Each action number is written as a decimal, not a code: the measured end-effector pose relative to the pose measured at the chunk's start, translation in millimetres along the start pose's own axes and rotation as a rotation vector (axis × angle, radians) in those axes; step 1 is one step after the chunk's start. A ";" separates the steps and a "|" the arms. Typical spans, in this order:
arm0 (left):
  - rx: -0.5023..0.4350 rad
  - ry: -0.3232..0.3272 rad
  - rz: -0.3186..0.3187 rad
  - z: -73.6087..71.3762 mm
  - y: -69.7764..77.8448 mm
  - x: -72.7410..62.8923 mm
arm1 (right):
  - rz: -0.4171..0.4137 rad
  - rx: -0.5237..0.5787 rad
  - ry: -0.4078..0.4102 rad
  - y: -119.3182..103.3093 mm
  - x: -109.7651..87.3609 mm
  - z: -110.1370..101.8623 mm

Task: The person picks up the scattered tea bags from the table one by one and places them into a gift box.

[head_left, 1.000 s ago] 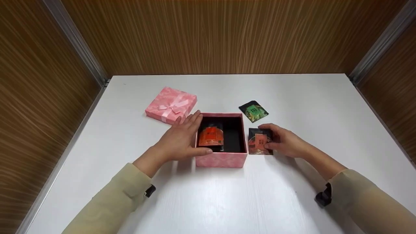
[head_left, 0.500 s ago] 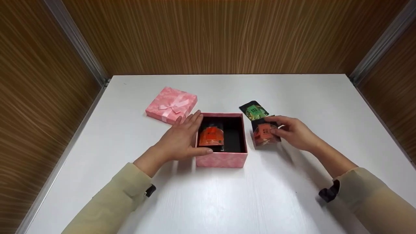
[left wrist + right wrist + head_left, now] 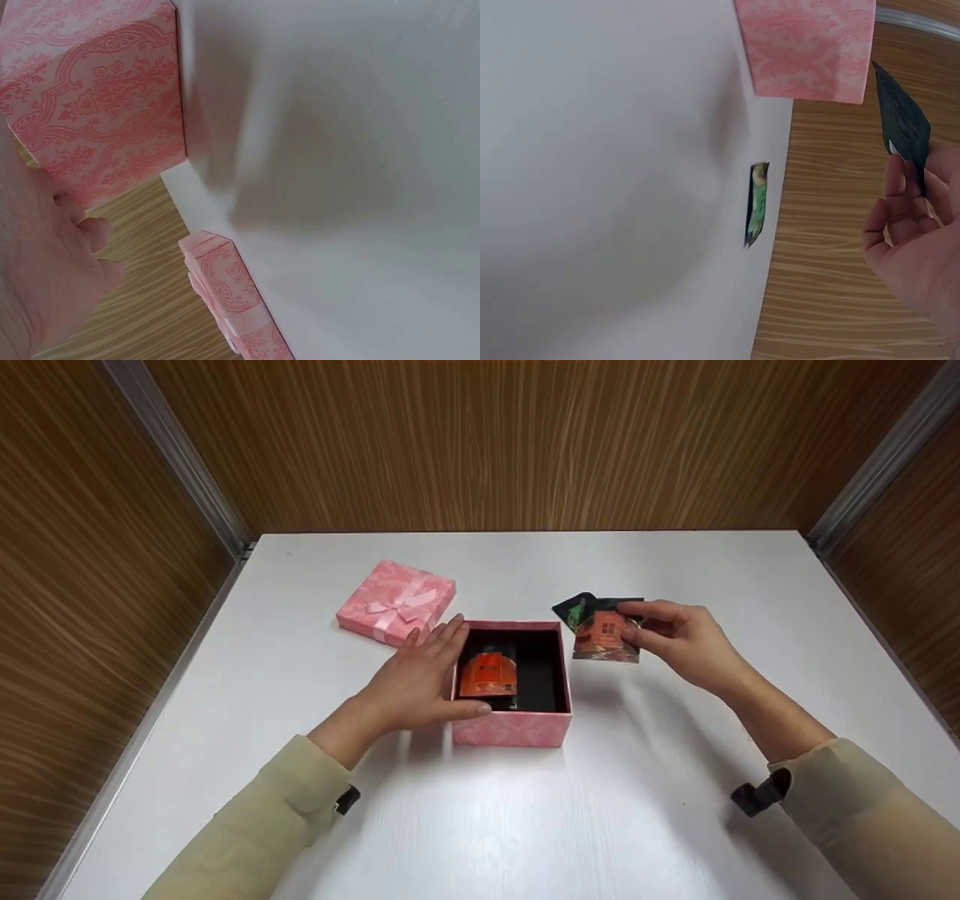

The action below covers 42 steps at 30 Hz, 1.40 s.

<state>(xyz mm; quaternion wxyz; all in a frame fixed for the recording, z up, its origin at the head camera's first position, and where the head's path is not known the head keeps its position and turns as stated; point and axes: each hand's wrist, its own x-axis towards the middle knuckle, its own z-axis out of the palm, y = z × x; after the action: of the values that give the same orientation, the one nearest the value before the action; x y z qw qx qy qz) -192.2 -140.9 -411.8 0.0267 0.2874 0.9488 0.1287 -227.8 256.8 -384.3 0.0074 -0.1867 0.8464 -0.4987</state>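
Observation:
An open pink patterned box (image 3: 511, 730) stands in the middle of the table, and my left hand (image 3: 411, 684) rests along its left side, thumb lying over the front rim. Inside it, an orange-and-black tea sachet (image 3: 487, 676) lies at the left. My right hand (image 3: 684, 643) pinches another red-and-black tea sachet (image 3: 606, 636) by its right edge, raised above the table to the right of the box. That sachet partly covers a green-and-black tea sachet (image 3: 573, 610) in the head view; the right wrist view shows the green sachet (image 3: 758, 202) lying apart on the table.
The pink lid (image 3: 405, 601) with a ribbon bow lies behind and left of the box, close to my left fingers. A white table (image 3: 480, 825) spreads around everything. Wood-grain panels (image 3: 480, 442) rise at the back and both sides.
My right hand has lifted the red-and-black sachet off the table beside the box and moved it up and away from me, over the green sachet. The left hand and box stay put.

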 end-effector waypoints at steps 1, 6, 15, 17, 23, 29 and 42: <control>0.000 0.001 0.001 -0.1 0.1 -0.2 | -0.009 0.009 -0.003 -3.0 0.5 1.6; 0.003 -0.003 -0.003 -0.4 -0.1 -0.1 | -0.060 -0.011 -0.031 -16.3 3.9 13.8; 0.007 -0.006 -0.003 -0.9 -1.1 -0.2 | -0.134 -0.085 -0.077 -30.3 13.0 37.0; 0.005 -0.006 -0.004 -1.1 -1.1 -0.3 | -0.151 -0.099 -0.088 -32.7 14.7 42.3; 0.004 -0.009 -0.003 -0.9 -1.4 -0.2 | -0.187 -0.115 -0.112 -38.2 19.9 59.3; -0.003 -0.010 -0.003 -0.1 -1.5 1.3 | -0.194 -0.118 -0.148 -43.7 25.0 76.8; -0.003 -0.001 0.008 0.0 -1.8 1.3 | -0.265 -0.197 -0.170 -48.7 35.1 98.5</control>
<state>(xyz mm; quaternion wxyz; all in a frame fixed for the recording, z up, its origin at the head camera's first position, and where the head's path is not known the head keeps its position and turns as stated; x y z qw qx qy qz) -194.3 -141.7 -412.3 0.0272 0.2914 0.9474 0.1299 -225.9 141.6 -386.4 -0.0052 -0.3377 0.8556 -0.3924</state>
